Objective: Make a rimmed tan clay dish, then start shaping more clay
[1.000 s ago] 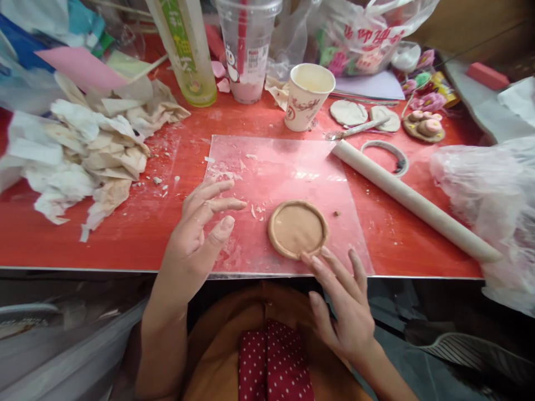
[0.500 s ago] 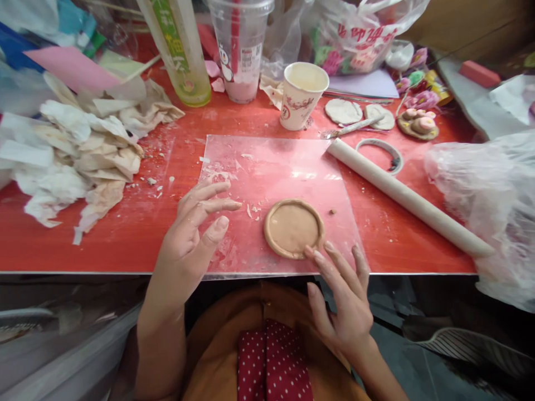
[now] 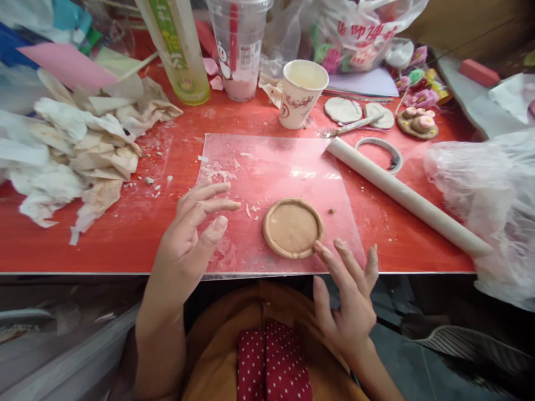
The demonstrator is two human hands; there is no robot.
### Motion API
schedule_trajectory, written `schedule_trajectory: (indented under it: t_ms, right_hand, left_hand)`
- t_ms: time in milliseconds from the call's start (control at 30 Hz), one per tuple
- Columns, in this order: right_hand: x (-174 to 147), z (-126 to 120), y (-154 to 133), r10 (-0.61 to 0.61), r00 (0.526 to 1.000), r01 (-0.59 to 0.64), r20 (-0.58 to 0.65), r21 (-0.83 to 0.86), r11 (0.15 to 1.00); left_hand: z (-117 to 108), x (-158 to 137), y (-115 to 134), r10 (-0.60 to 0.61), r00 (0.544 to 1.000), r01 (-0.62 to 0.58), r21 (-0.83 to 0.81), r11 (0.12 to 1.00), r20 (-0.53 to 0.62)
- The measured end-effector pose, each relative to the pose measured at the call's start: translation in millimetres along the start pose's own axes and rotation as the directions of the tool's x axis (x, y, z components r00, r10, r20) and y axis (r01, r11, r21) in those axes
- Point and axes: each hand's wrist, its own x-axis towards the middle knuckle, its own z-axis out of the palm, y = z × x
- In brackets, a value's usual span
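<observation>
A round tan clay dish (image 3: 293, 227) with a raised rolled rim lies on a clear plastic sheet (image 3: 288, 167) near the table's front edge. My right hand (image 3: 346, 295) is open, its index fingertip at the lower right of the dish's rim, apparently touching it. The other fingers of that hand are spread apart. To the left of the dish my left hand (image 3: 194, 239) hovers with fingers apart and nothing in it. Small clay scraps (image 3: 248, 210) lie between that hand and the dish.
A long rolling tube (image 3: 405, 195) slants across the right side, beside a tape roll (image 3: 379, 155). Behind the sheet stand a paper cup (image 3: 303, 94), a plastic cup (image 3: 238, 55) and a bottle (image 3: 178, 55). Crumpled tissues (image 3: 83, 145) fill the left; a plastic bag (image 3: 493, 206) lies right.
My right hand has shifted a little to the right along the dish's rim, uncovering a small notch at its front. My left hand stays nearly still.
</observation>
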Motion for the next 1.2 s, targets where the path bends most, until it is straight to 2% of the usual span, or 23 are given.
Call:
schedule_trajectory:
  t_ms: [200, 433, 667, 767, 900, 1033, 1200]
  right_hand:
    - [5, 7, -20, -0.129, 0.99, 0.125, 0.058, 0.063, 0.99]
    - [2, -1, 0, -0.056, 0.998, 0.055, 0.031, 0.011, 0.998]
    - [6, 7, -14, -0.188, 0.982, 0.185, 0.026, 0.069, 0.98]
    - [5, 4, -8, -0.137, 0.99, 0.136, 0.033, 0.032, 0.99]
    - [5, -5, 14, -0.082, 0.996, 0.083, 0.019, -0.059, 0.995]
    - [10, -10, 25, -0.138, 0.99, 0.14, 0.034, -0.097, 0.985]
    - [11, -11, 17, -0.253, 0.96, 0.251, 0.119, 0.025, 0.968]
  left_hand:
    - [1, 0, 1, -0.004, 1.0, 0.004, 0.008, 1.0, -0.003]
    - [-1, 0, 3, -0.013, 1.0, 0.012, 0.025, 1.0, 0.026]
    - [0, 1, 3, 0.0, 0.999, -0.001, 0.017, 1.0, 0.037]
    - [0, 0, 3, 0.001, 0.999, -0.002, 0.008, 1.0, 0.041]
    - [-1, 1, 3, 0.002, 0.999, -0.004, 0.023, 1.0, 0.052]
    - [-2, 1, 3, -0.01, 0.998, 0.008, 0.024, 1.0, 0.066]
    - [-2, 1, 4, -0.006, 0.997, 0.004, 0.029, 1.0, 0.071]
